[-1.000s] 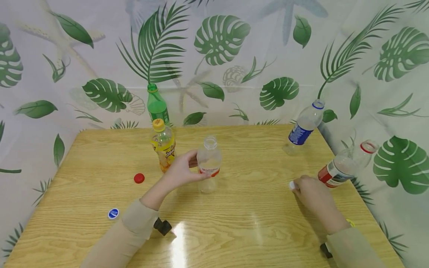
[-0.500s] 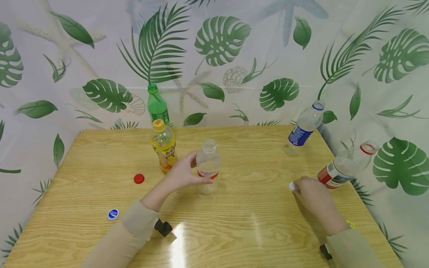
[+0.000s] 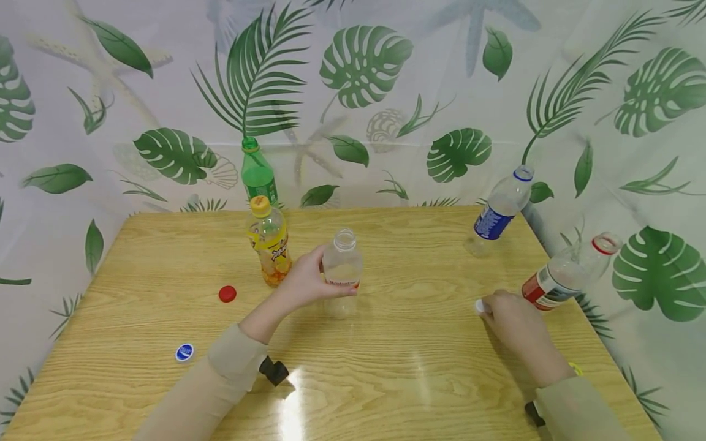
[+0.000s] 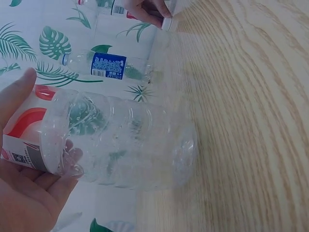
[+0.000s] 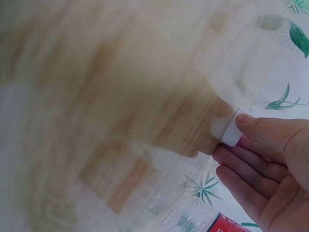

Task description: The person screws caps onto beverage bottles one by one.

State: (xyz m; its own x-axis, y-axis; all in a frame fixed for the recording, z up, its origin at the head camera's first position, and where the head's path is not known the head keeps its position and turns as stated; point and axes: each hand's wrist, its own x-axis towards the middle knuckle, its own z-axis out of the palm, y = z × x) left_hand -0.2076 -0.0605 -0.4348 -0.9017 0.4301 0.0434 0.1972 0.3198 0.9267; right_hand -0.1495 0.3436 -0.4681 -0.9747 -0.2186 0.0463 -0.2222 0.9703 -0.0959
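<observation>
A clear uncapped bottle (image 3: pixel 343 260) with a red and white label stands upright mid-table, and my left hand (image 3: pixel 309 280) grips it around the label. In the left wrist view, thumb and fingers of the left hand (image 4: pixel 29 193) wrap the label end of the bottle (image 4: pixel 120 140). Farther right, my right hand (image 3: pixel 515 318) pinches a white cap (image 3: pixel 480 306) at the table surface. The right wrist view has the white cap (image 5: pixel 232 131) between thumb and fingers of the right hand (image 5: pixel 270 164).
Left of the bottle stand a yellow-capped bottle (image 3: pixel 270 248) and a green bottle (image 3: pixel 258 174). A red cap (image 3: pixel 227 294) and a blue cap (image 3: pixel 184 352) lie at left. Blue-labelled (image 3: pixel 493 222) and red-labelled (image 3: pixel 551 285) bottles stand at right; a yellow ring-like piece (image 3: pixel 575 369) shows beside the right wrist.
Over the last second the held bottle's neck has shifted slightly toward me, and my left hand has adjusted its hold around the label. The right hand has stayed in place with the white cap.
</observation>
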